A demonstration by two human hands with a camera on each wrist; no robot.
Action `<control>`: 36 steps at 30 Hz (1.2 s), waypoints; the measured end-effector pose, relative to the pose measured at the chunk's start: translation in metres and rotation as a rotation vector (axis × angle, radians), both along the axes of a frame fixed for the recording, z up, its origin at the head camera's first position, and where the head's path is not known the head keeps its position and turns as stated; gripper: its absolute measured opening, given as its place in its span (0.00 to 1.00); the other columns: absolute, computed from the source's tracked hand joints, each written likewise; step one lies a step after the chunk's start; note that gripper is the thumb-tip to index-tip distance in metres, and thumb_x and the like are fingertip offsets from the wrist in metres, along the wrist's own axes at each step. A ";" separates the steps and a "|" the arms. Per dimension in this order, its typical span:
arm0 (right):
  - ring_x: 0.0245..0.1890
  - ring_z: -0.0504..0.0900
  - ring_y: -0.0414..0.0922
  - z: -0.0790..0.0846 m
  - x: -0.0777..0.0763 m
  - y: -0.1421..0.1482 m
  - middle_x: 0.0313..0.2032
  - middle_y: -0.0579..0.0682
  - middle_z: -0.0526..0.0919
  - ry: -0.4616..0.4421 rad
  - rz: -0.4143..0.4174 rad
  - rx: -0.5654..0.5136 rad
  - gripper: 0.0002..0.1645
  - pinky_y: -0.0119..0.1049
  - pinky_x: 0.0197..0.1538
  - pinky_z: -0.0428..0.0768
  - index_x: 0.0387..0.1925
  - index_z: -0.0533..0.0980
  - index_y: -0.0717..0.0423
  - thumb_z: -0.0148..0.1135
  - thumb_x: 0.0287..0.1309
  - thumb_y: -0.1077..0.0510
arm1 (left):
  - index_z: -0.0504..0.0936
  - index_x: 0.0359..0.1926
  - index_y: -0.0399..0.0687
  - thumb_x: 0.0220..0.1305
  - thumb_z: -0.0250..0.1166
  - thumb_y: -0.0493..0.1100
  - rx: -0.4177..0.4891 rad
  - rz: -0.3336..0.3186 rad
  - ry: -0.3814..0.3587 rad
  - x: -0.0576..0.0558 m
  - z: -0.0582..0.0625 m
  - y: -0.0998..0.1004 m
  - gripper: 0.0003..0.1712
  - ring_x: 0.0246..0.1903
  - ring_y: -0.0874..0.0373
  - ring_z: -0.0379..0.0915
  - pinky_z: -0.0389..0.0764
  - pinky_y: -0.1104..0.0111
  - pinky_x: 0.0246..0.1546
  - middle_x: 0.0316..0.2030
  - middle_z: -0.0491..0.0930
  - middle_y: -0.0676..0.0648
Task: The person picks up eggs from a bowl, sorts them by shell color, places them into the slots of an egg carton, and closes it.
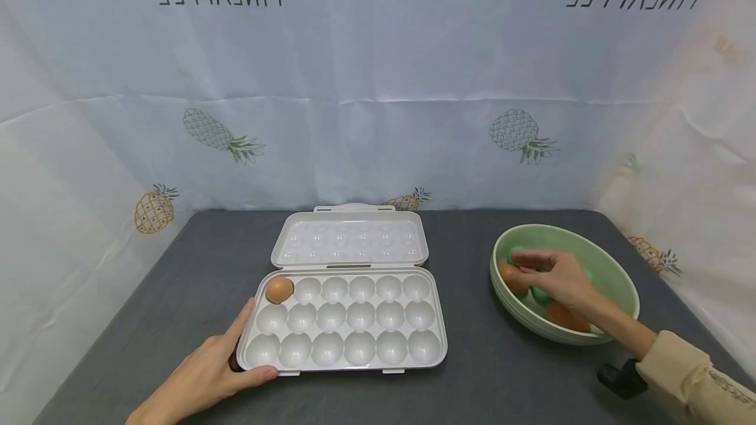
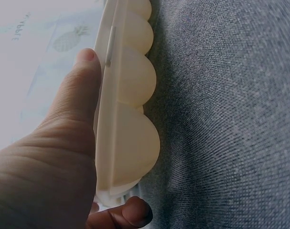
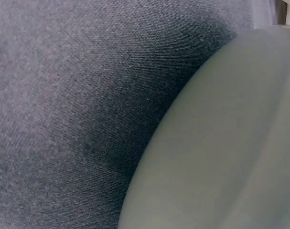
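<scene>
A white plastic egg tray [image 1: 361, 315] lies on the dark table, its lid [image 1: 353, 241] hinged back. One brown egg [image 1: 279, 289] sits in the far left cup; the other cups hold nothing. My left hand [image 1: 203, 369] grips the tray's near left corner, thumb [image 2: 78, 86] along the front edge and fingers around the left side. Inside the pale green bowl [image 1: 620, 287] on the right, my right hand [image 1: 558, 277] has thumb and fingers around a brown egg [image 1: 511, 279] by the left wall. Its fingertips are partly hidden. Another brown egg [image 1: 566, 317] lies under the wrist.
Green objects [image 1: 540, 294] also lie in the bowl, partly covered by the hand. Dark table surface [image 1: 466, 346] lies between tray and bowl. A pineapple-print curtain [image 1: 378, 84] hangs behind the table and down both sides. The right wrist view shows the bowl's outer wall [image 3: 211, 143].
</scene>
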State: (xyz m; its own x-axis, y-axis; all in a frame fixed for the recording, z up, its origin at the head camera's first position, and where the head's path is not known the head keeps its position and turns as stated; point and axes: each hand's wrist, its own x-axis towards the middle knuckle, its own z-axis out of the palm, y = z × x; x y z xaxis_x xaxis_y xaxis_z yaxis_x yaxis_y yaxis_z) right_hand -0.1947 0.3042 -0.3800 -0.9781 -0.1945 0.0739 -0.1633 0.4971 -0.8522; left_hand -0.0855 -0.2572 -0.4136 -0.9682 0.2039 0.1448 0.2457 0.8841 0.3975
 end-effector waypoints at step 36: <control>0.39 0.80 0.25 -0.007 -0.004 -0.007 0.56 0.63 0.85 0.003 0.034 0.216 0.29 0.29 0.39 0.80 0.63 0.77 0.63 0.69 0.65 0.56 | 0.48 0.81 0.41 0.50 0.76 0.69 -0.007 0.010 -0.109 -0.001 0.002 0.000 0.71 0.48 0.53 0.83 0.82 0.56 0.45 0.55 0.84 0.37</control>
